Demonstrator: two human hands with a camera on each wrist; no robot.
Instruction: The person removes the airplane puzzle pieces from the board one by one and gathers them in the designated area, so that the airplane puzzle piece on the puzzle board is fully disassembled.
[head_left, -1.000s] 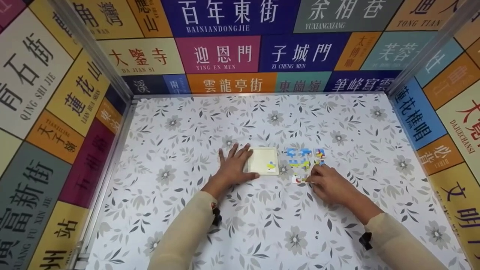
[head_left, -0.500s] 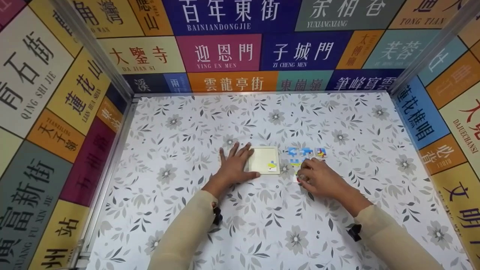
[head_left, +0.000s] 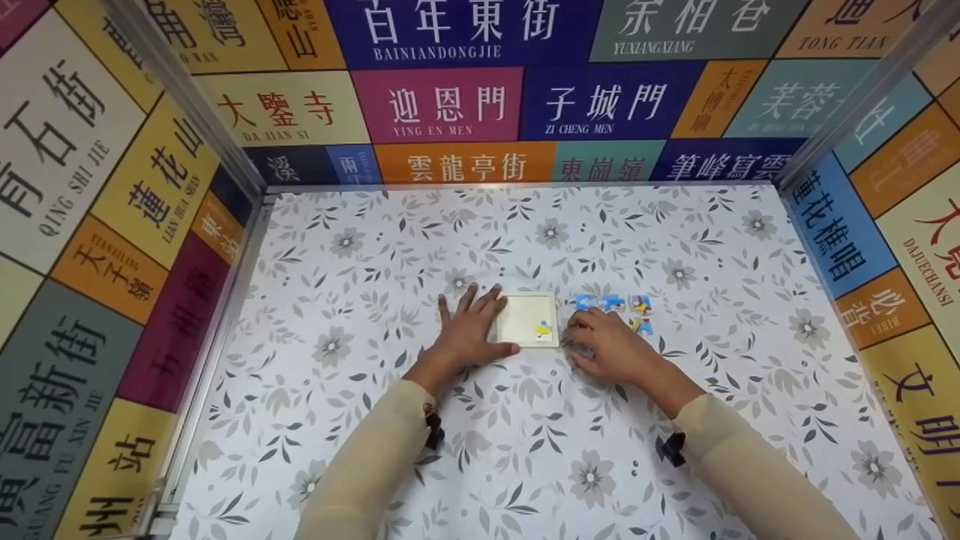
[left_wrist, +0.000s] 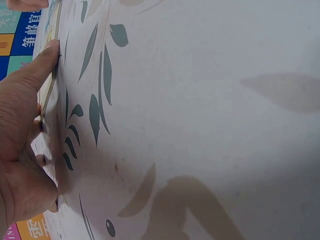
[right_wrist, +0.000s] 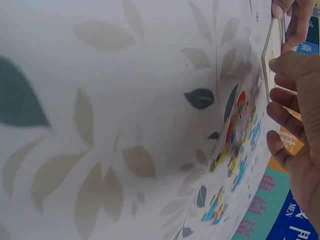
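In the head view my left hand (head_left: 465, 334) lies with spread fingers at the left side of a small cream puzzle tray (head_left: 524, 294). Its thumb reaches the near edge. One yellow, blue and white puzzle piece (head_left: 543, 331) sits in the tray's near right corner. Just right of the tray is my right hand (head_left: 609, 346), its fingers bent; whether something is between thumb and forefinger stays hidden. Loose puzzle pieces (head_left: 641, 305) in blue, yellow and red lie behind and beneath it. The right wrist view shows more pieces (right_wrist: 235, 135) on the table below this hand.
A white cloth with grey flowers and leaves (head_left: 375, 420) covers the table. Upright panels with coloured street-name blocks (head_left: 436, 105) stand behind and on both sides. A metal rail (head_left: 217, 352) runs along the left edge.
My right hand has moved left from the near right of the loose pieces to beside the tray, covering several pieces. My left hand stays at the tray.
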